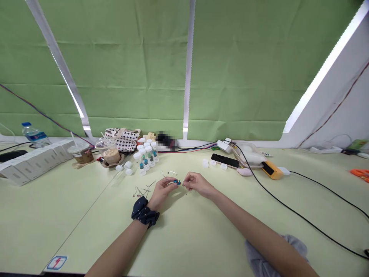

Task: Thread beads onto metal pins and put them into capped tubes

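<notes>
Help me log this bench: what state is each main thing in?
Left hand: closed on a small blue part
Right hand: pinched; anything held is too small to tell
Flat rectangular phone: face up, screen dark
Clear white-capped vials: upright
Clear plastic cup of tan drink: part full
Clear plastic bottle: blue cap on
Thin bent metal rods: lying loose
Green fabric blinds: lowered

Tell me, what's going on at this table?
A person's left hand holds a small blue piece over the table. The right hand is close beside it, curled; whether it pinches anything is too small to tell. Thin metal rods lie near the left hand, and clear bottles with white caps stand beyond.
</notes>
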### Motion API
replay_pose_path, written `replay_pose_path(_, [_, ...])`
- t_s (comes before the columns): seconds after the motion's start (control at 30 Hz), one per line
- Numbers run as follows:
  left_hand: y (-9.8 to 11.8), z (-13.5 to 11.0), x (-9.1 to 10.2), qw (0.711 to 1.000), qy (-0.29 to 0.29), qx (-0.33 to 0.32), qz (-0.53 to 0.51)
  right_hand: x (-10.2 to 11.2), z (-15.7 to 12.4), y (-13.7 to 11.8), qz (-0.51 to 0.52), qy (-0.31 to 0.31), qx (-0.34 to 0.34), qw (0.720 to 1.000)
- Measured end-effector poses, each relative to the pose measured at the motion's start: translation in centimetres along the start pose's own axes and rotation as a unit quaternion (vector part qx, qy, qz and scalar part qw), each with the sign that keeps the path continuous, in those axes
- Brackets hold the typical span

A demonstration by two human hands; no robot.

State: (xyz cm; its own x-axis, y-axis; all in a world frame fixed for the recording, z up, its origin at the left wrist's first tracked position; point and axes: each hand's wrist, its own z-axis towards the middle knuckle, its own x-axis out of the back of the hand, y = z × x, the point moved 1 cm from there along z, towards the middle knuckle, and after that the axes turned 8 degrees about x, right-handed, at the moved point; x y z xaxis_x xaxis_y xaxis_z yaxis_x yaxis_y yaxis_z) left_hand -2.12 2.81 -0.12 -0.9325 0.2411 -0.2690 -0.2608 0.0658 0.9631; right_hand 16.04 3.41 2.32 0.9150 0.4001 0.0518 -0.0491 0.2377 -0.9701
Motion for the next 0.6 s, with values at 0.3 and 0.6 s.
replay_pose_path(0.3, [-0.07, 0.13, 0.07, 1.000, -0.003, 0.005, 0.011, 0.17, 0.07, 0.94, 0.002, 0.013, 0.000, 1.000])
replay_pose_path(0.6, [-0.16, 0.17, 0.19, 1.000, 0.009, 0.001, 0.007, -0.44, 0.10, 1.00, -0.063, 0.053, 0.085, 0.993])
